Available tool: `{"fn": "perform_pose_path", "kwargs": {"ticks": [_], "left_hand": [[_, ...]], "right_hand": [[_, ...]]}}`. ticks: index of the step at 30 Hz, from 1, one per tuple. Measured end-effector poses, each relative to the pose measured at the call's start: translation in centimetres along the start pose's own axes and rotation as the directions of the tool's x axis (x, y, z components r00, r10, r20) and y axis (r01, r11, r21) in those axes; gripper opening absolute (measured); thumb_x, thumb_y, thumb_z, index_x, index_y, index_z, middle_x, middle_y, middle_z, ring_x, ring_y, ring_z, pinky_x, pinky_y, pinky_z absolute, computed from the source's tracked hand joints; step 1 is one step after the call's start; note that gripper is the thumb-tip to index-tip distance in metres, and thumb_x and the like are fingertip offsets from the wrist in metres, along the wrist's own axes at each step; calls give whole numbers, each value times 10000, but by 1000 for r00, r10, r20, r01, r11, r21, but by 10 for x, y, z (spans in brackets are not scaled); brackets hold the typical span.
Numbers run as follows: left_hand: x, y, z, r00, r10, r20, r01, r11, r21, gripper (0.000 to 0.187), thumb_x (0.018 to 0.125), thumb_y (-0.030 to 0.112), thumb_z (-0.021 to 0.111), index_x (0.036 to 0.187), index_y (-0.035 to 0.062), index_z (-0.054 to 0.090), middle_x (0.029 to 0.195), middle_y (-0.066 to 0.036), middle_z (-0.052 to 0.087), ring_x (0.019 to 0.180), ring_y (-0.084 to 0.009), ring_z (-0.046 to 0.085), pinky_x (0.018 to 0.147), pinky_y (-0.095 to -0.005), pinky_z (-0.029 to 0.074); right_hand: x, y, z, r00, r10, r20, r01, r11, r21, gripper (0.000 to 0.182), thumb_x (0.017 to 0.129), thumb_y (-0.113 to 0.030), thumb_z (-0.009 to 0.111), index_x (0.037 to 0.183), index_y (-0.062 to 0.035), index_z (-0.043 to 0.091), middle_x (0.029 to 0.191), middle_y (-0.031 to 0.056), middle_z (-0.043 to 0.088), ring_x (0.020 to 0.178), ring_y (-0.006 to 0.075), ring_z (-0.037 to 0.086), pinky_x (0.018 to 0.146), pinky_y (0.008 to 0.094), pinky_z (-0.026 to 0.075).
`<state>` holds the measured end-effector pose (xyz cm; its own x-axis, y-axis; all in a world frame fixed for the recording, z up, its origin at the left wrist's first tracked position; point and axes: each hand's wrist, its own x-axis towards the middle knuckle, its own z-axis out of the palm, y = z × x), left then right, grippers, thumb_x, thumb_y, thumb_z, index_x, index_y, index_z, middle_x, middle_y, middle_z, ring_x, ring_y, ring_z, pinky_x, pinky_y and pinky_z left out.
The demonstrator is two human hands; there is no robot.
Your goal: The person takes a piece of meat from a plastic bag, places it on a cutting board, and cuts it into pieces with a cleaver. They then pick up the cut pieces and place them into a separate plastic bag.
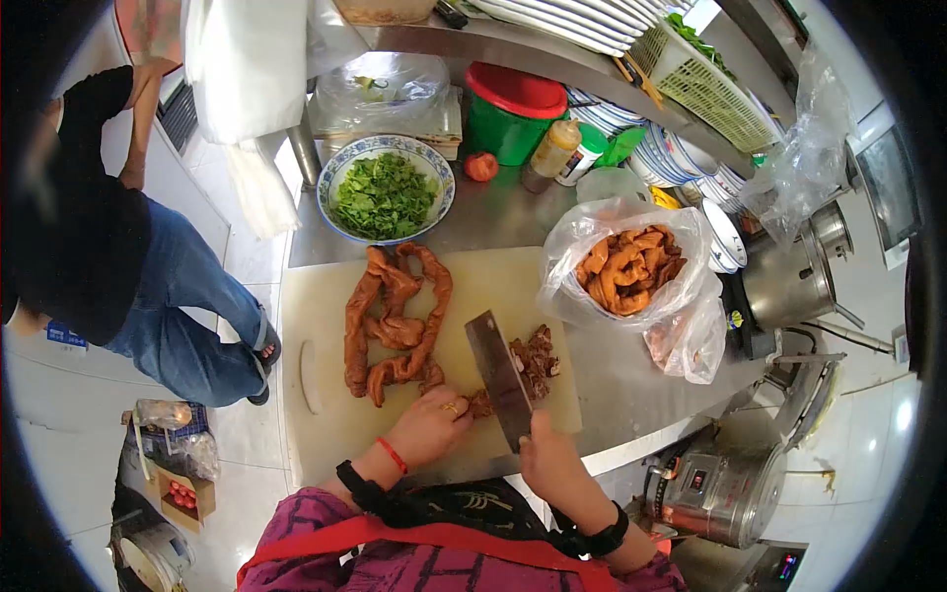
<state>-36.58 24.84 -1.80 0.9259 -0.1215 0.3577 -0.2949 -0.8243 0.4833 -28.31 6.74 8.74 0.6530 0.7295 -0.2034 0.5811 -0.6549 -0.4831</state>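
On the pale cutting board [513, 281] lies a long, looped, brown braised intestine [434, 314]. My left hand [431, 424] is closed over its near end, fingers curled, with a small stretch of it showing beside the fingertips toward the blade. My right hand [552, 462] grips the handle of a broad cleaver [496, 375], whose blade stands on the board just right of my left hand. Beyond the blade sits a small heap of chopped dark pieces [539, 363]. The blade hides part of the cut spot.
Behind the board stand a bowl of chopped greens [385, 195], a tomato [480, 167], a green bucket [508, 123] and a sauce bottle [552, 155]. A bagged bowl of more brown pieces [631, 268] is at right. Another person [109, 227] stands at left.
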Motion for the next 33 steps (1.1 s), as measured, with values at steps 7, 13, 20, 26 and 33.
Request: {"fn": "perform_pose_path", "kwargs": {"ticks": [7,13,20,26,33], "left_hand": [[3,-4,6,999,33,-14,-33,999,7,175,677,128,525,802,36,604,856,-79,547,898,-251,528,824,-363,439],[0,-4,1,995,74,66,-78,996,49,212,681,142,542,851,40,618,880,-78,557,951,-239,526,887,-360,418],[-1,-4,-33,986,149,70,-156,982,107,238,681,214,600,877,83,629,877,-41,552,1001,-224,486,999,-435,309],[-3,-10,-21,986,163,47,-167,981,103,199,681,194,587,849,93,624,866,-33,551,978,-207,490,1007,-428,302],[0,-10,-15,986,124,113,-129,991,38,166,686,173,572,827,103,622,872,-34,560,932,-193,513,1010,-418,304]], "right_hand": [[13,4,26,982,117,145,-122,992,27,254,801,-21,473,1007,21,330,676,297,534,670,489,528,567,541,395],[46,1,40,992,97,-86,-89,992,91,252,816,-30,455,1020,24,317,696,307,536,688,497,525,590,544,402],[-1,-17,7,1000,16,0,-16,997,71,243,804,-29,479,990,29,333,743,318,518,715,499,517,618,540,404],[1,-12,19,989,52,137,-52,999,-1,204,782,-1,434,948,33,321,667,311,547,664,494,546,594,551,421],[44,-28,37,985,131,116,-128,991,-28,230,800,-43,483,977,19,348,705,285,554,691,486,543,606,520,429]]}}
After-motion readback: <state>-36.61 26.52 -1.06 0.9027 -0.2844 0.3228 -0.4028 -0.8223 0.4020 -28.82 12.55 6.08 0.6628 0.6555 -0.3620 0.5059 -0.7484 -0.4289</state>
